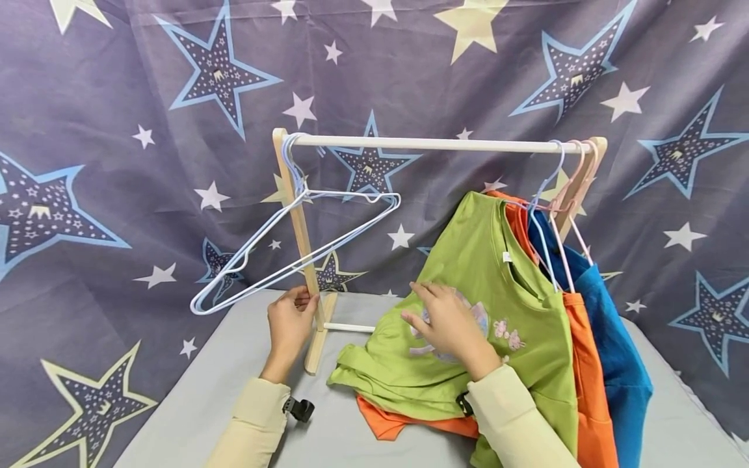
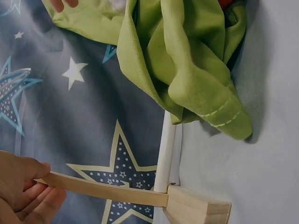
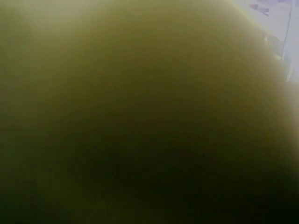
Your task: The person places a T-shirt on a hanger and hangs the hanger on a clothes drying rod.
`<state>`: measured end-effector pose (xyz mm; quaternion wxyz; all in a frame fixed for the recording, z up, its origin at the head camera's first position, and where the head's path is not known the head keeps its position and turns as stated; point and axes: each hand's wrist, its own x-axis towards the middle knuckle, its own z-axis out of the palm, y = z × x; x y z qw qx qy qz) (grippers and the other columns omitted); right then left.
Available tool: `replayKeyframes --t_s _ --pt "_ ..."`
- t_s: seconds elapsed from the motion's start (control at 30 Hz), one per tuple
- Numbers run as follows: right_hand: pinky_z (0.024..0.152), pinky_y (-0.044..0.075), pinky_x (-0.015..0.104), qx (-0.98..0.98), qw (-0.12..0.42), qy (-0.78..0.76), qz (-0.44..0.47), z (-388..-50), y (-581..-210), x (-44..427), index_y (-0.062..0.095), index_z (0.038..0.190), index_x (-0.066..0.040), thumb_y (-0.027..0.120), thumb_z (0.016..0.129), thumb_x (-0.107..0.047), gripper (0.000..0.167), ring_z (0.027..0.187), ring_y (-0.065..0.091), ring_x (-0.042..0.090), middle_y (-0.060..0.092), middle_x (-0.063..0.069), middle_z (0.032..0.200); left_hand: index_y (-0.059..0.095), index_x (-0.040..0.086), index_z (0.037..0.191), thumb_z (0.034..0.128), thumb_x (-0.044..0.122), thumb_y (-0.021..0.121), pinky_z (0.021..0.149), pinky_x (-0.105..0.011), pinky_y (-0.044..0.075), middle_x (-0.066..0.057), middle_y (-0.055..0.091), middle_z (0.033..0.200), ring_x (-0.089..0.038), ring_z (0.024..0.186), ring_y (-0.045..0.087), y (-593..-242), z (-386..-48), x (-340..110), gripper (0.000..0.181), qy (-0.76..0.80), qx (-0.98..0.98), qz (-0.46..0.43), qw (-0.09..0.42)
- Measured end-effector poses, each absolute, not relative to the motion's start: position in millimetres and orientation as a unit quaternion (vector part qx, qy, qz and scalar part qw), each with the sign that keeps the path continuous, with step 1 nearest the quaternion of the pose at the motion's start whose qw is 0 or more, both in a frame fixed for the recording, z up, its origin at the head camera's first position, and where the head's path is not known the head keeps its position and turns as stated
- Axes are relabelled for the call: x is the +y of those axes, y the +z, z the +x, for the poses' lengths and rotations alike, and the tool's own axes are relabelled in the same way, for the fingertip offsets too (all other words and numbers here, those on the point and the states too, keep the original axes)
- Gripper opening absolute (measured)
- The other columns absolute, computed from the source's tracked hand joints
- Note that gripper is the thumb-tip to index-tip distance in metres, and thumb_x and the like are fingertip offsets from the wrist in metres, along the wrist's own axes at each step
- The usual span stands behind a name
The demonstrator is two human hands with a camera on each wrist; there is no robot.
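Observation:
My left hand (image 1: 289,325) grips the left wooden post (image 1: 300,234) of a small clothes rack, low down near its foot. In the left wrist view, thumb and fingers close round that post (image 2: 107,191). Extended fingers of my right hand (image 1: 450,325) lie over the front of a green shirt (image 1: 468,253) with pink bunny figures; whether they press on it I cannot tell. The shirt hangs from a blue hanger (image 1: 544,234) at the rack's right end, its lower part bunched leftward. Blurred green cloth (image 3: 140,70) covers most of the right wrist view.
Bare white and blue hangers (image 1: 351,247) hang at the left end of the white rail (image 1: 427,143). Behind the green shirt are an orange garment (image 1: 588,377) and a blue one (image 1: 623,364) on pink hangers. A grey surface (image 1: 181,403) lies below, a star-patterned curtain (image 1: 409,58) behind.

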<state>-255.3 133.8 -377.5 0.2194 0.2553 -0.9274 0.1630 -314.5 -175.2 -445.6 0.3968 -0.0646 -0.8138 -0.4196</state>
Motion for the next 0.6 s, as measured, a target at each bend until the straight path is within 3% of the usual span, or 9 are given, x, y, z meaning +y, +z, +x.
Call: replayKeyframes --t_s 0.2,0.43,0.6 --pt "0.116 0.031 0.062 -0.938 0.204 0.144 0.241 -258.9 -389.1 138.5 0.040 0.157 -0.009 0.064 0.097 -0.054 0.078 0.141 0.041 0.048 0.044 0.026 0.154 0.073 -0.009 0.100 0.0879 0.007 0.080 0.063 -0.037 0.061 -0.019 0.074 0.085 -0.028 0.071 0.074 -443.1 -313.4 -173.8 0.022 -0.404 -0.820 -0.072 0.399" --pt "0.120 0.020 0.064 -0.942 0.200 0.142 0.227 -259.5 -400.4 140.2 0.034 0.161 -0.015 0.054 0.099 -0.062 0.080 0.149 0.030 0.046 0.033 0.020 0.162 0.075 0.005 0.079 0.0874 0.047 0.078 0.051 -0.047 0.050 -0.009 0.068 0.069 -0.027 0.055 0.063 -442.7 -308.1 -172.5 0.044 -0.250 -0.835 -0.102 0.480" --pt "0.122 0.015 0.062 -0.945 0.201 0.137 0.219 -260.9 -408.4 138.8 0.029 0.162 -0.018 0.048 0.100 -0.065 0.081 0.150 0.026 0.046 0.030 0.018 0.163 0.075 0.004 0.079 0.0899 0.056 0.069 0.047 -0.046 0.049 -0.009 0.069 0.070 -0.028 0.055 0.063 -439.0 -305.8 -166.0 0.054 -0.219 -0.803 -0.171 0.528"
